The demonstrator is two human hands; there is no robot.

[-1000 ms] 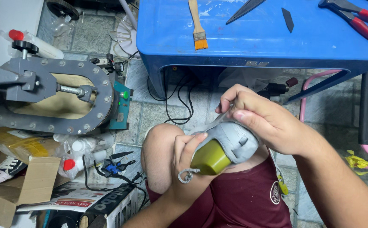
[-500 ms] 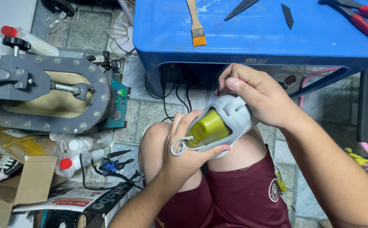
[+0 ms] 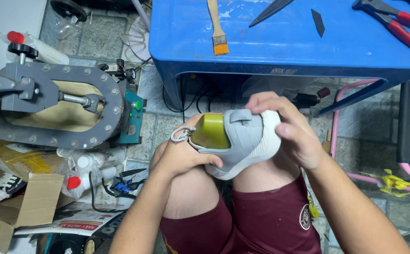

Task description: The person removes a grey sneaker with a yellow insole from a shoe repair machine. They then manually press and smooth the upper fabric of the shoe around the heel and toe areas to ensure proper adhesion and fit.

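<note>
Both hands grip a grey shoe (image 3: 245, 141) over the knees, left hand (image 3: 184, 155) clamping the heel end with its olive last (image 3: 210, 131), right hand (image 3: 292, 129) wrapped over the toe, steadying it below the blue table (image 3: 280, 42)

The left hand (image 3: 184, 155) covers the heel end of the grey shoe (image 3: 249, 141), and the right hand (image 3: 289, 131) hides its toe side, so the sole cannot be seen. The olive-green form (image 3: 210, 131) shows only at the shoe's opening; the rest sits inside. The red-handled pliers (image 3: 398, 26) and the brush (image 3: 217, 28) are cut off by the top edge. The grey press (image 3: 49, 103) runs off the left edge. The cardboard box (image 3: 24, 207) hides most of 1 white sneaker (image 3: 2, 188).
</note>
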